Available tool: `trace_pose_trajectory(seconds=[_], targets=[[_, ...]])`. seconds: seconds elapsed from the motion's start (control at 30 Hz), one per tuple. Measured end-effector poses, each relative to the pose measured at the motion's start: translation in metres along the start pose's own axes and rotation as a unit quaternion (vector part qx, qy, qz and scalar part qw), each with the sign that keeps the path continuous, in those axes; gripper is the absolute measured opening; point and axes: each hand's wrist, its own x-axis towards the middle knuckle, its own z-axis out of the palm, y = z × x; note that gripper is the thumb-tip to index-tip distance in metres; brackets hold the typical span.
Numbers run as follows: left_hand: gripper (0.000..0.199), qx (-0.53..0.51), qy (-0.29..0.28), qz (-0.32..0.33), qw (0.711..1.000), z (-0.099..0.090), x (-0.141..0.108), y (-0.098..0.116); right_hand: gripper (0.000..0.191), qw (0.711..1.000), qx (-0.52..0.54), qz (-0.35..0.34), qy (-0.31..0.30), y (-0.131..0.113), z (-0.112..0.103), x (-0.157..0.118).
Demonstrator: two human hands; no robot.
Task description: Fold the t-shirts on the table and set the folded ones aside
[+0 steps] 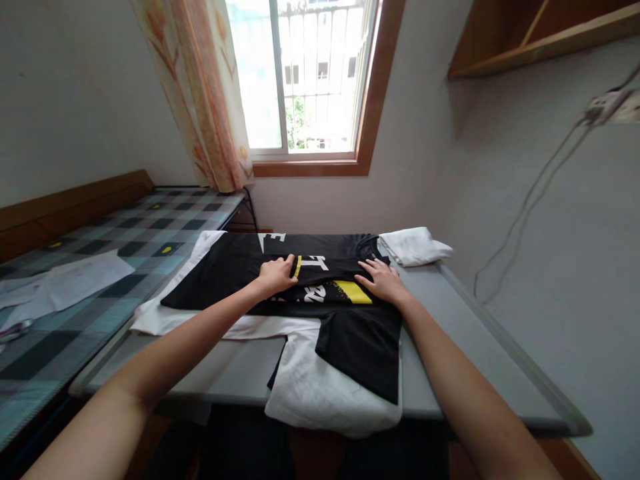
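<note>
A black shirt (pixel 220 273) with white letters and a yellow patch lies across the grey table (pixel 445 347), over a white garment (pixel 310 380) whose sleeve hangs past the front edge. The shirt's black sleeve (pixel 365 347) points toward me. My left hand (pixel 278 275) rests on the middle of the shirt beside a thin yellow stripe, its fingers curled together at the fabric; what they pinch, if anything, is hidden. Near the collar, my right hand (pixel 383 281) lies on the shirt with fingers spread.
A folded white cloth (pixel 415 246) sits at the table's back right. To the left is a bed with a checkered sheet (pixel 195 213) and loose papers (pixel 75 283). A window and curtain (pixel 215 100) are behind; cables (pixel 530 193) hang on the right wall.
</note>
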Motion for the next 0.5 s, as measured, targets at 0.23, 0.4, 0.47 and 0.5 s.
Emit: trace_pose_trajectory(seconds=[0.23,0.4,0.47,0.5], targets=[[0.039,-0.024,0.020,0.021,0.999,0.005,-0.001,0.002,0.060,1.000,0.003,-0.003,0.003,0.001,0.001,0.000],[0.033,-0.054,0.023,0.047,0.997,0.003,0.001,-0.002,0.055,0.998,0.030,0.029,0.054,0.000,-0.004,0.000],[0.033,-0.069,0.030,0.046,0.996,0.006,0.002,-0.005,0.055,0.990,0.030,0.098,0.098,0.002,-0.009,-0.001],[0.033,-0.074,0.043,0.050,0.995,0.009,0.002,-0.007,0.055,0.983,0.025,0.141,0.115,0.004,-0.013,-0.001]])
